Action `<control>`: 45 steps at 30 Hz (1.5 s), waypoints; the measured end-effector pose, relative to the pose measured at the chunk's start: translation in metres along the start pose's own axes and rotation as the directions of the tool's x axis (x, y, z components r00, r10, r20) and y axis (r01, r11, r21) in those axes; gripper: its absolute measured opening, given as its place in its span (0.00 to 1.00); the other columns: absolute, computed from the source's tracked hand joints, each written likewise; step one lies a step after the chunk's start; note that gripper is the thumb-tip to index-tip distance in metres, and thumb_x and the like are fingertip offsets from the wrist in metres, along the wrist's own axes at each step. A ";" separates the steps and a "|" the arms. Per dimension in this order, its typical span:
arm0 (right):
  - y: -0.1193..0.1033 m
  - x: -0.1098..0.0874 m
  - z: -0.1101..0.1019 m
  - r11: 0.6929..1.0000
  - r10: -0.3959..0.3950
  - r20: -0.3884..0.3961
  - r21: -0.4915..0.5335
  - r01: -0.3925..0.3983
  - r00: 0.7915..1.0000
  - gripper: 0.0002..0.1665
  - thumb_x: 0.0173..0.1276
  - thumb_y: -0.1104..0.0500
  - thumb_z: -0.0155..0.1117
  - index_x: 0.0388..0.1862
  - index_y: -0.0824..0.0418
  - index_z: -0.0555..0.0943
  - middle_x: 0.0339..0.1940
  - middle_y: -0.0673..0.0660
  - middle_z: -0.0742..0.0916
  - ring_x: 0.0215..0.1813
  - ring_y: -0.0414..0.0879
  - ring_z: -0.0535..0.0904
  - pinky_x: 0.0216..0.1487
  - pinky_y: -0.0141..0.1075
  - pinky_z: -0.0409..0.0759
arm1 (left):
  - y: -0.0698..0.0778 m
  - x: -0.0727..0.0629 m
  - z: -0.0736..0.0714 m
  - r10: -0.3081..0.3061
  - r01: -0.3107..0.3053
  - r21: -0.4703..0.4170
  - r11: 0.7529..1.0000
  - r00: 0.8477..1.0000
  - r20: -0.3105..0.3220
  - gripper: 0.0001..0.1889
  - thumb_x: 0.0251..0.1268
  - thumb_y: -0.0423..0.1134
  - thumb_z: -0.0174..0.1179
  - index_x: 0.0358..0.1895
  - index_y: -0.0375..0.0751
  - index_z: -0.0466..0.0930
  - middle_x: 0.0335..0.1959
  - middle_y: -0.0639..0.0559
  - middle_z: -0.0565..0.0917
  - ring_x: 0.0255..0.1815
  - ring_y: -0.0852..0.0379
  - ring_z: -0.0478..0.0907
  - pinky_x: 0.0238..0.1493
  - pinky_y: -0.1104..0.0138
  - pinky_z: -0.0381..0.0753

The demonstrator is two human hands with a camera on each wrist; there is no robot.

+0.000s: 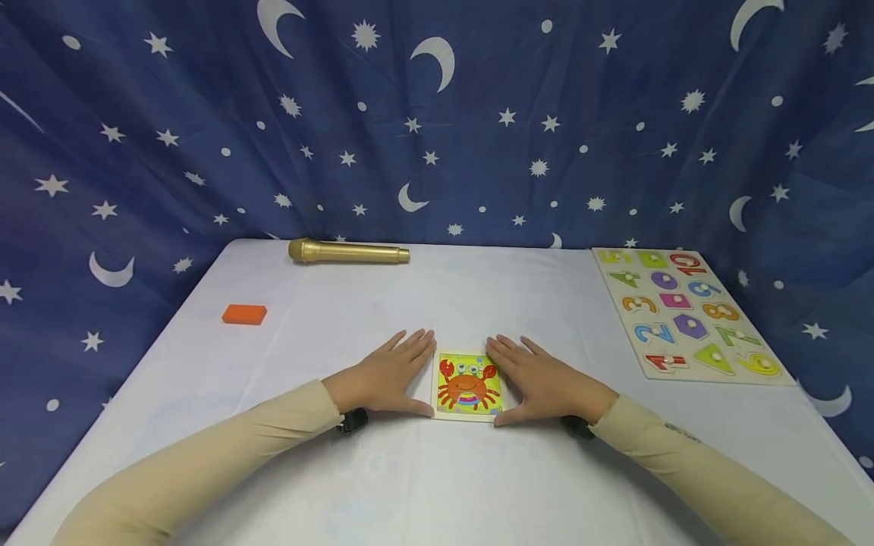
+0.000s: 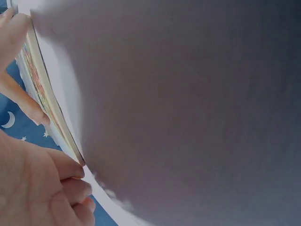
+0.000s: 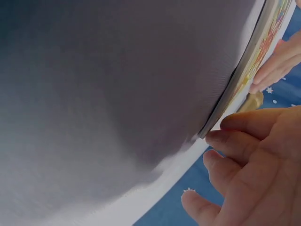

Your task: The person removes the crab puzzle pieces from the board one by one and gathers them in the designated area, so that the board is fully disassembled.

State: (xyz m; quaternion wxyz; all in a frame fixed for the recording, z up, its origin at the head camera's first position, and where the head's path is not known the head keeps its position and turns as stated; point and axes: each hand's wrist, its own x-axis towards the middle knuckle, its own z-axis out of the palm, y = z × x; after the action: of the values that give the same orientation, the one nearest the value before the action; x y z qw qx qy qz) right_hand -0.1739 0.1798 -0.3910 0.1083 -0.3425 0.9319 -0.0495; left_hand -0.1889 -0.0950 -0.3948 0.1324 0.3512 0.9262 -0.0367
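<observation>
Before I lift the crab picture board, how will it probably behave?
The crab picture board looks stiff, with straight edges in the head view. Lying flat and low, it would probably slide, not roll. Its thin side in the wrist views suggests light weight.

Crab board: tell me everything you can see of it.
The crab board is a small, thin square with a pale border, its edge looking like wood. Its yellow-green picture shows a smiling orange-red crab with raised claws, round white eyes and a rainbow-striped belly. It lies picture up on the white cloth, between the left hand and the right hand, which appear to touch its opposite side edges. Any seams within the picture are hard to make out.
</observation>
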 end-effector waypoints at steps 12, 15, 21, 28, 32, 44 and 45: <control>0.005 0.013 0.000 0.999 -0.005 0.048 -0.039 0.007 0.999 0.64 0.50 0.26 0.63 0.74 0.64 0.54 0.76 0.61 0.61 0.77 0.55 0.53 0.75 0.56 0.50 | -0.008 0.008 0.000 -0.015 0.015 0.012 1.000 0.999 0.047 0.59 0.50 0.77 0.49 0.75 0.36 0.42 0.77 0.44 0.43 0.78 0.50 0.39 0.78 0.56 0.38; 0.008 0.019 -0.003 1.000 0.008 0.063 0.008 -0.009 0.998 0.65 0.49 0.27 0.64 0.74 0.65 0.54 0.76 0.61 0.60 0.77 0.55 0.52 0.75 0.57 0.49 | -0.011 0.012 -0.003 -0.019 0.020 -0.020 1.000 0.998 0.060 0.59 0.50 0.76 0.50 0.75 0.37 0.41 0.78 0.45 0.43 0.79 0.51 0.38 0.78 0.57 0.37; 0.022 0.026 -0.017 0.958 0.049 -0.019 0.284 -0.042 0.999 0.53 0.53 0.44 0.72 0.71 0.68 0.61 0.71 0.62 0.69 0.71 0.57 0.64 0.70 0.51 0.64 | -0.011 0.015 -0.007 -0.006 0.010 -0.060 0.998 0.997 0.073 0.59 0.50 0.75 0.52 0.75 0.35 0.42 0.77 0.43 0.44 0.78 0.50 0.39 0.78 0.57 0.38; 0.029 0.035 -0.021 0.909 0.033 -0.054 0.417 -0.007 0.998 0.45 0.56 0.55 0.72 0.68 0.69 0.64 0.55 0.60 0.83 0.58 0.53 0.78 0.60 0.49 0.76 | -0.009 0.013 -0.008 -0.007 0.010 -0.061 0.998 0.999 0.053 0.59 0.50 0.74 0.53 0.74 0.34 0.43 0.77 0.42 0.45 0.78 0.48 0.41 0.78 0.57 0.40; 0.027 0.040 -0.021 0.903 0.030 -0.035 0.429 -0.012 0.999 0.44 0.56 0.57 0.71 0.68 0.71 0.64 0.52 0.59 0.83 0.55 0.52 0.79 0.58 0.46 0.78 | -0.008 0.014 -0.007 -0.011 0.014 -0.057 0.998 0.999 0.051 0.59 0.50 0.74 0.52 0.74 0.34 0.43 0.77 0.42 0.45 0.78 0.49 0.41 0.78 0.57 0.40; 0.025 0.056 -0.019 0.924 0.027 -0.022 0.383 -0.017 0.999 0.43 0.53 0.58 0.73 0.66 0.71 0.67 0.43 0.57 0.82 0.43 0.45 0.77 0.47 0.35 0.81 | -0.007 0.016 -0.005 -0.031 0.032 -0.018 0.999 0.998 0.053 0.59 0.50 0.76 0.51 0.74 0.35 0.43 0.77 0.43 0.45 0.78 0.50 0.40 0.78 0.58 0.40; 0.026 0.057 -0.019 0.927 0.021 -0.025 0.376 -0.010 0.999 0.42 0.53 0.58 0.74 0.65 0.70 0.68 0.42 0.56 0.82 0.41 0.44 0.76 0.45 0.33 0.80 | -0.007 0.016 -0.005 -0.030 0.031 -0.018 0.999 0.998 0.053 0.59 0.50 0.76 0.51 0.74 0.35 0.43 0.77 0.43 0.45 0.78 0.50 0.40 0.78 0.58 0.40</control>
State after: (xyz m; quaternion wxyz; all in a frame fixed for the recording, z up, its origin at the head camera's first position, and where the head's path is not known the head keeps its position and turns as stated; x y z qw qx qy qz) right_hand -0.2375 0.1629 -0.3871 0.1590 -0.3073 0.9093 -0.2311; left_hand -0.2061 -0.0894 -0.3942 0.1595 0.3345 0.9280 -0.0391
